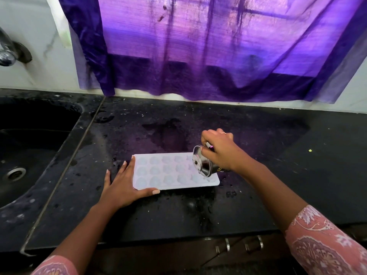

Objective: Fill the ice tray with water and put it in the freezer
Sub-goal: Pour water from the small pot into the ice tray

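Note:
A white ice tray [168, 171] with several rounded cells lies flat on the black countertop [178, 211]. My left hand [124, 185] rests flat against the tray's left end, thumb along its near edge, fingers spread. My right hand [218, 151] grips a small steel cup [202, 163], tipped steeply on its side over the tray's right end, mouth facing left and down. I cannot make out a stream of water or whether the cells hold water.
A black sink [29, 151] with a metal drain is set into the counter at the left, under a chrome tap [8, 52]. A purple curtain [208, 52] hangs behind the counter. Wet patches mark the counter beyond the tray. Cabinet handles [256, 244] sit below the front edge.

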